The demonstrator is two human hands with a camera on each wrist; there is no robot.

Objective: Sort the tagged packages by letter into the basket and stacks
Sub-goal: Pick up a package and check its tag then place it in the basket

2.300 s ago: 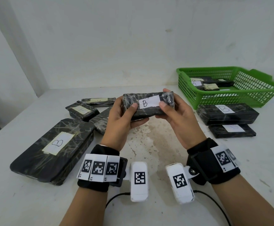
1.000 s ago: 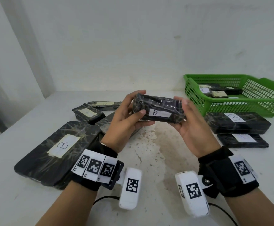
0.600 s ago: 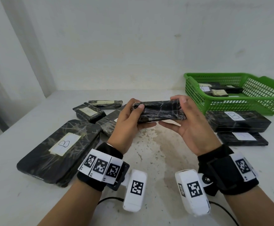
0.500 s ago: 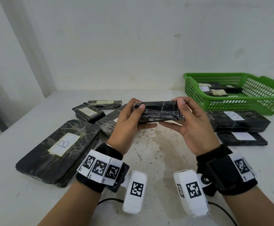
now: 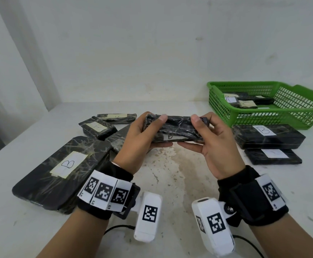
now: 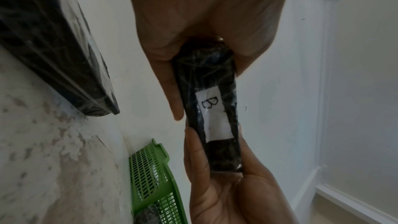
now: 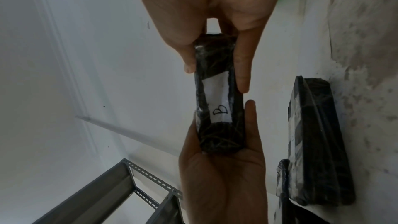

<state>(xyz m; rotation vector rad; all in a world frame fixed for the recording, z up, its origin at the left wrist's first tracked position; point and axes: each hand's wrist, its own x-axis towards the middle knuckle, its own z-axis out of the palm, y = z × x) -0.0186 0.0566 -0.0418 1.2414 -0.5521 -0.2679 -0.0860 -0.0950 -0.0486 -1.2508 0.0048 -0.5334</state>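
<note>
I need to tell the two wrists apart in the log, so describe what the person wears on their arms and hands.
Both hands are bare, with no gloves or sleeves. The left wrist band is black and carries a row of three white square-code tags. The right wrist band is black with one such tag. A white camera block with a code tag hangs inside each wrist, left and right, each trailing a thin black cable.

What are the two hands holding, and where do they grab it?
A small black wrapped package tagged B. The left hand grips its left end, and the right hand grips its right end, thumbs on top and fingers underneath, above the table.
</note>
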